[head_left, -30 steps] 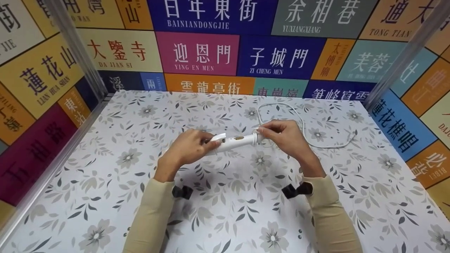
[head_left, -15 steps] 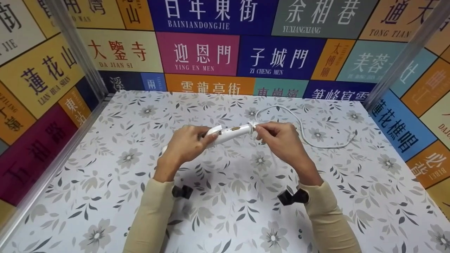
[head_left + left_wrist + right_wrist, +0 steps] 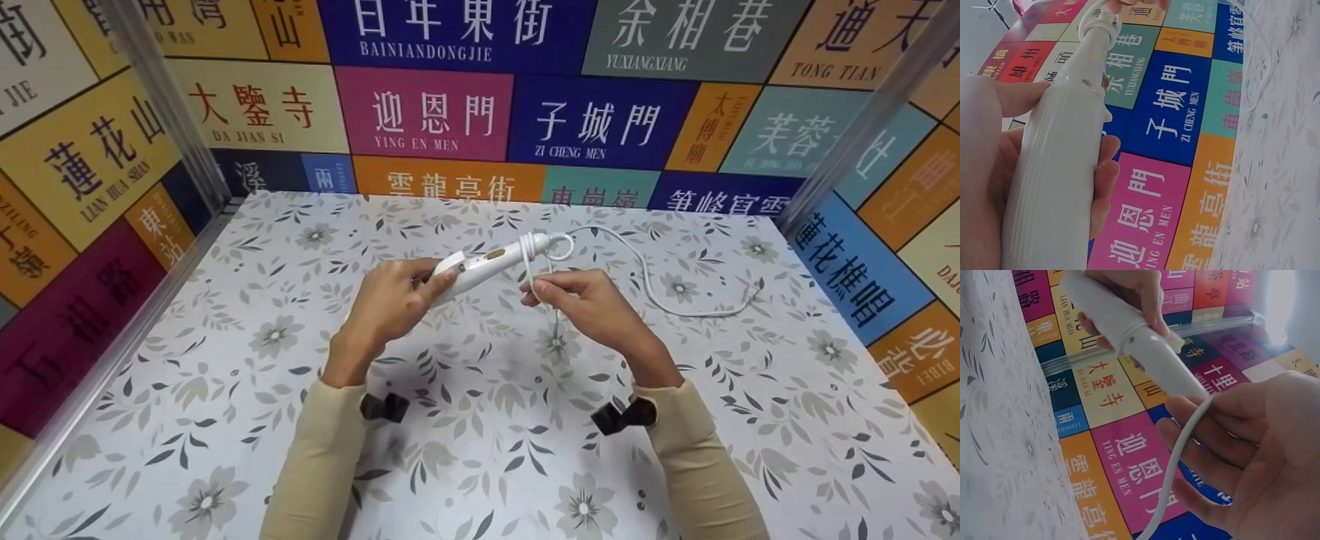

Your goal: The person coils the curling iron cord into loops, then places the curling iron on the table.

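My left hand [image 3: 390,304] grips a white curling iron [image 3: 484,271] round its thick ribbed part, thumb beside the raised lever [image 3: 448,261]. The slimmer handle, with a gold-coloured button [image 3: 493,256], points up and to the right. A white cord [image 3: 529,251] loops round the handle's end. My right hand [image 3: 592,304], just below that end, pinches the cord between thumb and fingers. In the right wrist view the cord [image 3: 1171,467] runs down from those fingertips. The left wrist view shows the iron's ribbed body [image 3: 1055,174]; its far end is hidden by my left hand in the head view.
The rest of the cord [image 3: 643,262] curves over the floral-patterned tabletop [image 3: 480,450] to a plug [image 3: 752,291] at the right. Panels with coloured street-name signs [image 3: 424,112] stand behind and at both sides, with clear corner posts [image 3: 176,112].
The curling iron's handle end has tilted up and away. My right hand has moved from the handle's end to below it, drawing the cord round the handle. The left hand keeps its grip.
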Demonstrator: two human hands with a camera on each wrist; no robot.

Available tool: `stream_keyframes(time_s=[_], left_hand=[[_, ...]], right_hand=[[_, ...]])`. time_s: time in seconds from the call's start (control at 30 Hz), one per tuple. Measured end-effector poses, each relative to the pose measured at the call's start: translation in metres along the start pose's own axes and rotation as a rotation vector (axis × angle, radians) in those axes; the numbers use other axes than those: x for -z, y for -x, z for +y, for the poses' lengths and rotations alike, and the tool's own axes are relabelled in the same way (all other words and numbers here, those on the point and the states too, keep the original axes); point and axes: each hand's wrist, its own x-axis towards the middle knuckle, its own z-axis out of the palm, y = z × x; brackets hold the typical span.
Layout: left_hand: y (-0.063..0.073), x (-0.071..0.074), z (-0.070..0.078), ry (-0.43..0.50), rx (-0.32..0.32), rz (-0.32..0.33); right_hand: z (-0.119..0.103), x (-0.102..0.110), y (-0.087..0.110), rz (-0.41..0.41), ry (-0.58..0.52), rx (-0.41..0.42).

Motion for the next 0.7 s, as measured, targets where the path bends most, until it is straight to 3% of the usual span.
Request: stream_keyframes(time_s=[0.37,0.53,0.7], left_hand=[[0.000,0.003,-0.003,0.082,-0.013,0.009],[0.000,0.005,-0.003,0.106,-0.020,0.002],[0.000,0.005,-0.003,0.080,-0.054,-0.033]], right_hand=[[0.033,0.005,-0.012,-0.116,-0.062,-0.024],[0.050,0.005,-0.017,-0.081,-0.041,-0.120],[0.061,0.005,-0.021,0.011,0.002,-0.234]])
